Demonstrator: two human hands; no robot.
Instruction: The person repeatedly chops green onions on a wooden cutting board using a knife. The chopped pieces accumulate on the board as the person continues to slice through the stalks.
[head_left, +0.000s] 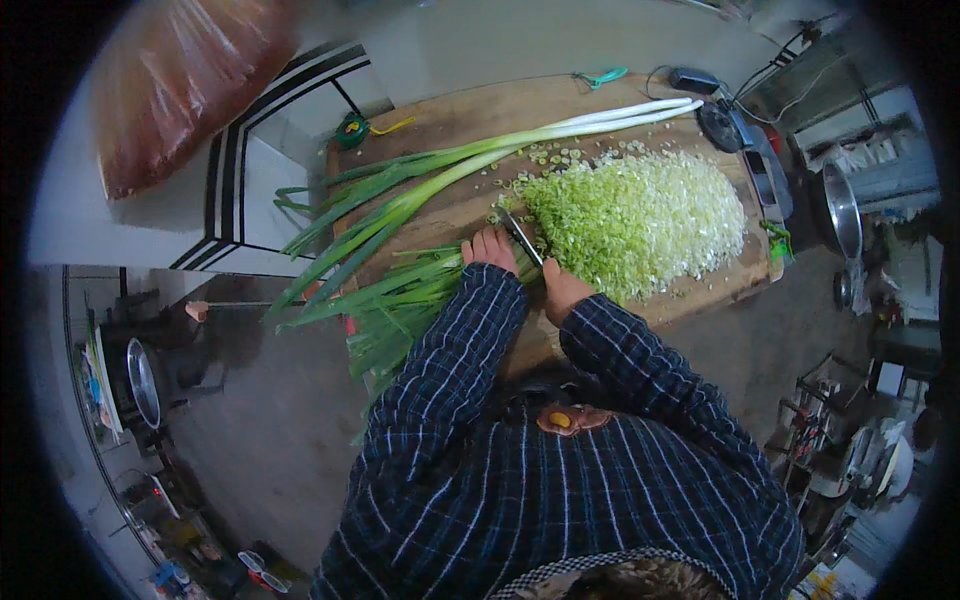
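Note:
My right hand (564, 291) is closed round the handle of a kitchen knife (522, 238), whose blade points away from me. Just left of the blade, my left hand (491, 250) presses on a bunch of green onions (409, 300), whose leaves hang over the board's left edge. To the right of the knife lies a large heap of chopped green onion (637, 217), green at its left and white at its right. Farther back, some long whole green onions (517, 140) lie across the wooden cutting board (442, 199).
A reddish plastic bag (187, 90) hangs at the upper left. On the board's far edge are a green tape roll (352, 130) and a teal cord (606, 76). Dark devices with cables (694, 80) lie at the far right corner. Metal bowls (841, 210) stand to both sides.

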